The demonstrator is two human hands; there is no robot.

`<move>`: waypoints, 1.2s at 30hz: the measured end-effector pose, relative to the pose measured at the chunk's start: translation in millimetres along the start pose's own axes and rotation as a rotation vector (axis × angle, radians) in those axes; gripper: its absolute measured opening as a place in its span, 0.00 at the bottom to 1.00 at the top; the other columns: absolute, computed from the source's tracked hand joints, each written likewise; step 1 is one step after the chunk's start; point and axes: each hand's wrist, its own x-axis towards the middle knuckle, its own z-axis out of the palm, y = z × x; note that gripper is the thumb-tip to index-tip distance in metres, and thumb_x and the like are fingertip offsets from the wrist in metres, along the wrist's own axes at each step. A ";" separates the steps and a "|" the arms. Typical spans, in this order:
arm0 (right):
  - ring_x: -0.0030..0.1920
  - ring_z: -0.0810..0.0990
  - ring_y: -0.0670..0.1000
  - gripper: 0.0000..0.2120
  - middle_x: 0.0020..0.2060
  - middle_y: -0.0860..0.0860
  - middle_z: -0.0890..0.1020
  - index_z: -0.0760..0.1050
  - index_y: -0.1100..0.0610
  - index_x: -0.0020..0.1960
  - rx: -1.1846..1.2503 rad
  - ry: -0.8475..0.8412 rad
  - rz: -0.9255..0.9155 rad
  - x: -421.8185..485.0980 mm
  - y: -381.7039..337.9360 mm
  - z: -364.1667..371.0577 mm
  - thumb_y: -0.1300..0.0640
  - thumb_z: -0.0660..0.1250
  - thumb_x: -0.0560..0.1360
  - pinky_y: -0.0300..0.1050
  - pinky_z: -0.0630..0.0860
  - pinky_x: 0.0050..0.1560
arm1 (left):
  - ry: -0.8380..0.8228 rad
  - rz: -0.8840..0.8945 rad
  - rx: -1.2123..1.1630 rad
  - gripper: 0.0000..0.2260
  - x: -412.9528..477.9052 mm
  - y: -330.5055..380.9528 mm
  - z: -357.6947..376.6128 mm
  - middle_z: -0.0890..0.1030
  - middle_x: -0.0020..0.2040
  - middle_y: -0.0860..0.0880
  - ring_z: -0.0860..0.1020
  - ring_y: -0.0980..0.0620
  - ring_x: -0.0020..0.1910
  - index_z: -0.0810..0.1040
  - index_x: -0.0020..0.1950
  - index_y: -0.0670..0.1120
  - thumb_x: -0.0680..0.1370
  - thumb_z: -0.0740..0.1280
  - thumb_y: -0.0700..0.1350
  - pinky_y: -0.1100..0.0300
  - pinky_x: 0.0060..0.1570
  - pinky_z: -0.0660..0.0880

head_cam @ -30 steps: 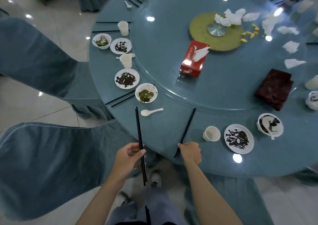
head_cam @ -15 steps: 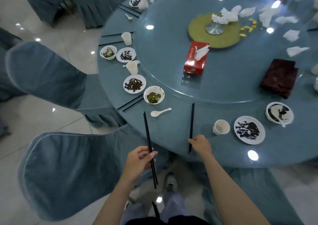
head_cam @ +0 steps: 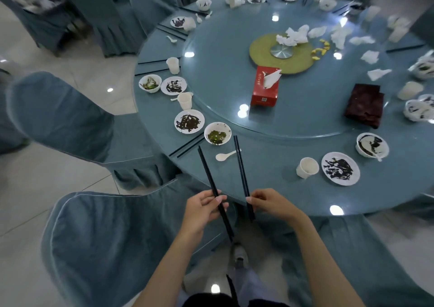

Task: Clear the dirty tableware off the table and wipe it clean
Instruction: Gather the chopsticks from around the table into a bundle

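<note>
Covered chair (head_cam: 105,224) at left, dirty settings along the near arc of a round desk (head_cam: 281,196); first come the far cup (head_cam: 173,65), far bowl (head_cam: 150,83) and far plate (head_cam: 173,85), then the mid cup (head_cam: 184,101), mid plate (head_cam: 189,121) and mid bowl (head_cam: 217,133); a loose pair (head_cam: 187,145) of black chopsticks lies flat just beside that bowl, a white spoon (head_cam: 225,155) near it.

The left grip (head_cam: 202,209) curls round the lower half of the left pair (head_cam: 206,170), held off the desk with tips pointing away; the right grip (head_cam: 270,204) pinches the near end of the right pair (head_cam: 240,165), whose tips reach toward the mid bowl; the two pairs are apart, not yet bundled.

A red tissue box (head_cam: 265,87) stands on the glass turntable; further right sit the right cup (head_cam: 307,167), right plate (head_cam: 340,168) and right bowl (head_cam: 372,145), with a dark cloth (head_cam: 365,105) beyond.

The chopsticks look light, stiff and smooth, apt to slide or roll; best gathered as one bundle near the thick ends; the crockery looks breakable and sauce-slick, better taken by rim and underside; the cups seem light and easy to tip.

Count on this arc: three chopstick pairs, two held and one lying; three cups; three plates; three bowls; one clear spoon; one box; one cloth; settings at the far rim are too blurred to count.
</note>
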 end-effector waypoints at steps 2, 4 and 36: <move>0.41 0.82 0.44 0.14 0.39 0.49 0.83 0.80 0.61 0.51 0.010 -0.016 -0.066 -6.3 -14.9 27.3 0.50 0.68 0.82 0.41 0.77 0.45 | -0.031 0.018 0.009 0.09 -1.7 1.2 -19.4 0.87 0.52 0.41 0.87 0.42 0.51 0.80 0.60 0.37 0.81 0.68 0.33 0.55 0.48 0.84; 0.41 0.81 0.46 0.15 0.39 0.52 0.81 0.79 0.66 0.51 0.028 -0.007 -0.100 -11.6 -26.3 55.2 0.52 0.68 0.82 0.42 0.77 0.45 | -0.069 0.039 0.009 0.08 -5.1 1.1 -40.9 0.87 0.52 0.41 0.87 0.42 0.50 0.81 0.59 0.38 0.81 0.68 0.33 0.57 0.46 0.84; 0.31 0.73 0.40 0.07 0.35 0.53 0.84 0.86 0.53 0.43 -0.143 0.114 -0.156 22.1 -158.2 308.6 0.51 0.75 0.76 0.35 0.69 0.36 | -0.104 0.147 -0.025 0.10 -30.8 45.8 -286.7 0.87 0.52 0.39 0.86 0.38 0.52 0.80 0.58 0.36 0.77 0.73 0.33 0.48 0.49 0.84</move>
